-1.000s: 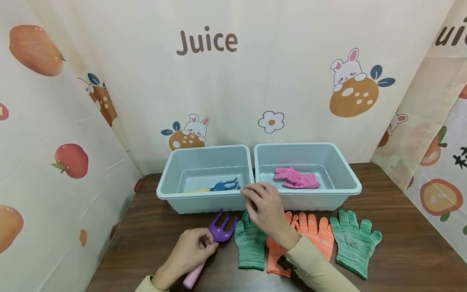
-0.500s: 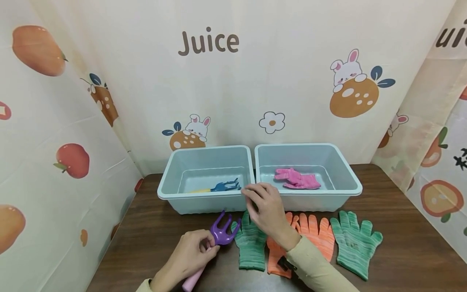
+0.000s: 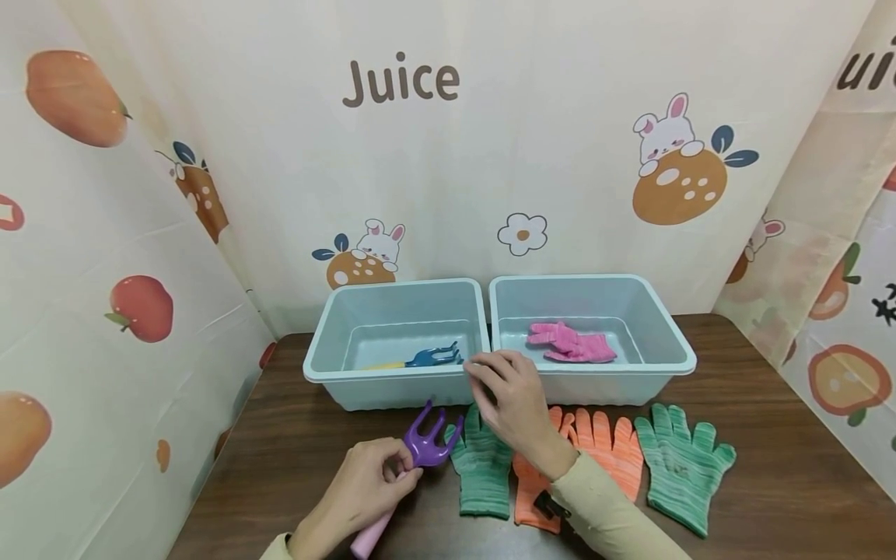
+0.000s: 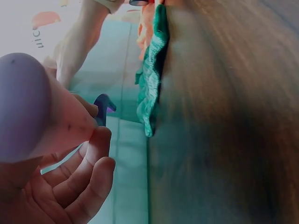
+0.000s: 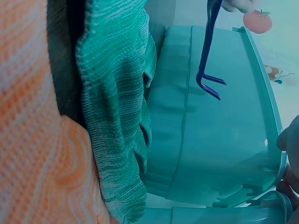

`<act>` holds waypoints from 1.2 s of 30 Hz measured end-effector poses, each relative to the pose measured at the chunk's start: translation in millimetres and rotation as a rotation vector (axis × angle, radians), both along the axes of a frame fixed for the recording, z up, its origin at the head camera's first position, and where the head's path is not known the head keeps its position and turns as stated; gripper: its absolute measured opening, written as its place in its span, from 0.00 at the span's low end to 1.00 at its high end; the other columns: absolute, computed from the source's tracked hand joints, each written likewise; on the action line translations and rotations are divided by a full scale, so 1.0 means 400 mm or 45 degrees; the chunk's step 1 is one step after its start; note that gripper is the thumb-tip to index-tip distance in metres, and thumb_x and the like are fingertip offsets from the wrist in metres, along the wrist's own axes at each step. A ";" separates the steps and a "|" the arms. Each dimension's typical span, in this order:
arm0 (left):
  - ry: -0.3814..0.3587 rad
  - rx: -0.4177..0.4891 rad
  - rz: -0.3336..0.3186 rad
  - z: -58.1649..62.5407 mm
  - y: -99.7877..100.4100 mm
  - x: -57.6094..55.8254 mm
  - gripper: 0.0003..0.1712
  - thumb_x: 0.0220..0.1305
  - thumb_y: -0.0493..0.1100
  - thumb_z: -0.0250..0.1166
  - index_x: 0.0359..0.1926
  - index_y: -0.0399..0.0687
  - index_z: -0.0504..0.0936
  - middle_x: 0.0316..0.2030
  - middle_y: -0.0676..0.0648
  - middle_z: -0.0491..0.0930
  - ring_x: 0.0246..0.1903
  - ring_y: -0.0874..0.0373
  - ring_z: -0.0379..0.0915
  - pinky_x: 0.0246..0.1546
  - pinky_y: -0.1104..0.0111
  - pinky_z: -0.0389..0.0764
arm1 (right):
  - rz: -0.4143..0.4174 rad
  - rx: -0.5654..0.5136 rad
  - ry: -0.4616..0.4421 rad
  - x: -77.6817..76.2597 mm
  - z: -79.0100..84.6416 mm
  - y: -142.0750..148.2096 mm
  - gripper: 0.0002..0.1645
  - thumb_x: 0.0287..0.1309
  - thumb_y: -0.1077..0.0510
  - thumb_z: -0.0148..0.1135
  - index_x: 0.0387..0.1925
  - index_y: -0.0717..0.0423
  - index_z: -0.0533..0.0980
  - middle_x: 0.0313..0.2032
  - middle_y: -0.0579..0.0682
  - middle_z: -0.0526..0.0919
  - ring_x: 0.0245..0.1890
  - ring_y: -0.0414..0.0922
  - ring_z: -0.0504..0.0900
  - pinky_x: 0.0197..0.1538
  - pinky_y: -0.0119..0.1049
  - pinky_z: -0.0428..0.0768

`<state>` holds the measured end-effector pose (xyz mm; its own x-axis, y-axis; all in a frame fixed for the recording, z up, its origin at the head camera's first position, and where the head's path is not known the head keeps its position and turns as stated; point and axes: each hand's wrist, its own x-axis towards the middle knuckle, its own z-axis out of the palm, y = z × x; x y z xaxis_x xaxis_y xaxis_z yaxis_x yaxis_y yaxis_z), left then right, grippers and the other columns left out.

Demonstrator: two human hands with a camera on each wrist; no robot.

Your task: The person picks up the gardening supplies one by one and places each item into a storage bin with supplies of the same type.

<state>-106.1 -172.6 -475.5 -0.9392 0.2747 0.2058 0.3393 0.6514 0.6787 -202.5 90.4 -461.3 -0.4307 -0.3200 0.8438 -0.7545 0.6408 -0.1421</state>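
My left hand (image 3: 374, 482) pinches the pink handle (image 3: 372, 535) of a small purple garden hand fork (image 3: 427, 447), its prongs up and to the right, in front of the left bin. In the left wrist view the handle's thick end (image 4: 23, 107) looms close. My right hand (image 3: 511, 397) is at the front rim of the left pale-blue bin (image 3: 392, 375), near where the two bins meet, fingers loosely bent; whether they touch the rim is unclear. Inside that bin lies a blue fork (image 3: 432, 357) with a yellow handle. Below my right hand lies a green glove (image 3: 483, 474).
The right bin (image 3: 595, 369) holds a pink glove (image 3: 574, 344). Orange gloves (image 3: 605, 451), partly hidden by my right arm, and another green glove (image 3: 682, 467) lie on the brown table (image 3: 763, 435). A printed curtain (image 3: 560, 155) hangs behind the bins.
Over the first half second the purple fork shifted slightly right and turned a little in my left hand. My right hand has stayed in the same place.
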 end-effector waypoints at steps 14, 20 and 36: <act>0.023 0.009 -0.038 0.011 0.004 0.011 0.16 0.58 0.42 0.79 0.26 0.66 0.79 0.24 0.66 0.76 0.20 0.78 0.71 0.22 0.76 0.77 | 0.011 -0.004 0.015 -0.002 0.003 0.001 0.09 0.70 0.58 0.68 0.48 0.51 0.89 0.47 0.50 0.90 0.49 0.53 0.83 0.52 0.52 0.82; 0.004 0.011 -0.056 0.016 0.003 0.018 0.15 0.59 0.42 0.78 0.27 0.66 0.80 0.25 0.66 0.76 0.21 0.77 0.72 0.23 0.75 0.78 | 0.009 -0.001 0.005 0.000 0.000 0.002 0.10 0.74 0.56 0.64 0.48 0.50 0.89 0.48 0.50 0.90 0.49 0.53 0.83 0.52 0.52 0.82; 0.088 0.042 -0.053 0.044 -0.001 0.032 0.17 0.58 0.40 0.79 0.28 0.66 0.80 0.25 0.67 0.76 0.21 0.77 0.72 0.23 0.74 0.79 | 0.014 -0.013 0.018 -0.002 0.000 0.001 0.09 0.68 0.58 0.69 0.47 0.50 0.90 0.47 0.50 0.90 0.48 0.53 0.83 0.51 0.52 0.82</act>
